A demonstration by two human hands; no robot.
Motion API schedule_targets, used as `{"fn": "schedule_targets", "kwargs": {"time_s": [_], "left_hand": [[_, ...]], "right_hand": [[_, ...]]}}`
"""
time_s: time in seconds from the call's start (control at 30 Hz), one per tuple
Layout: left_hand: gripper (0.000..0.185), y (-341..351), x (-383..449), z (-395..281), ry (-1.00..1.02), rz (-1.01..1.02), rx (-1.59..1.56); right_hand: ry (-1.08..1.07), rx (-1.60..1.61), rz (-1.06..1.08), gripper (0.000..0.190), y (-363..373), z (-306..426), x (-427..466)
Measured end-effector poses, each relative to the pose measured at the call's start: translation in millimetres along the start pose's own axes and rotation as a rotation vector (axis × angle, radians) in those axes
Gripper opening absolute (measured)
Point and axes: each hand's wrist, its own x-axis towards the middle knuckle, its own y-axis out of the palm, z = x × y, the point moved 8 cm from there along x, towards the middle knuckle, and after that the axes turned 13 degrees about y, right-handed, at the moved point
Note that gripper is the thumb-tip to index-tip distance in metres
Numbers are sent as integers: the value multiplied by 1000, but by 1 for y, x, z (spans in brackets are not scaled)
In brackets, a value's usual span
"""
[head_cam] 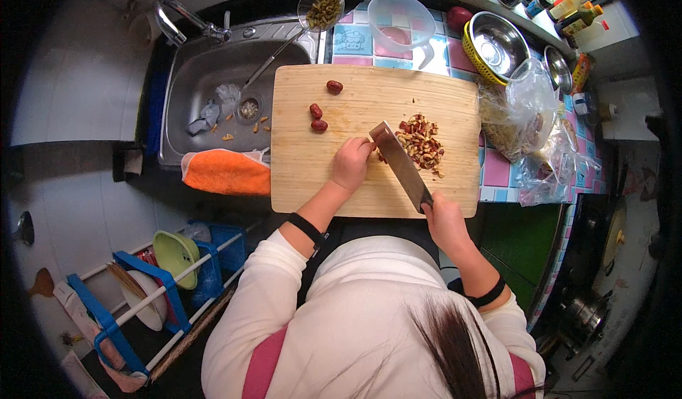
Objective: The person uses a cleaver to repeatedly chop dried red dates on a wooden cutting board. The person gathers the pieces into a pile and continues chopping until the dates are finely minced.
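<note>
My right hand is closed around the handle of a cleaver, whose broad blade lies slantwise over the wooden cutting board. Left of the blade, my left hand pinches a small piece of red date, mostly hidden by the fingers and the blade. A pile of chopped red dates lies just right of the blade. Whole red dates rest on the board's upper left: one by itself, and two, an upper one and a lower one, close together.
Left of the board is a steel sink with an orange cloth at its front edge. A strainer of raisins and a clear plastic container stand behind. Plastic bags and a steel bowl are at right.
</note>
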Motion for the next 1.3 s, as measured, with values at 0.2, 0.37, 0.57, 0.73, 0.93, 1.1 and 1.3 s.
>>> {"fn": "schedule_targets", "kwargs": {"time_s": [0.2, 0.37, 0.57, 0.73, 0.93, 1.1, 1.3], "left_hand": [[15, -1, -1, 1, 14, -49, 6], [16, 1, -3, 5, -12, -63, -8], [14, 6, -6, 10, -53, -54, -45], [13, 9, -10, 10, -32, -51, -20], [20, 6, -7, 14, -82, -33, -53], [46, 9, -4, 10, -293, 120, -159], [53, 31, 26, -12, -233, 279, -182]], "right_hand": [[9, -61, 20, 18, 3, 5, -2], [67, -140, 93, 19, 5, 5, -3], [114, -115, 166, 18, 10, 7, 6], [102, -117, 151, 17, 21, 9, 20], [94, -38, 113, 17, 30, 10, 27], [185, 234, 62, 16, -5, -11, 21], [198, -1, -165, 13, -56, -37, 26]]}}
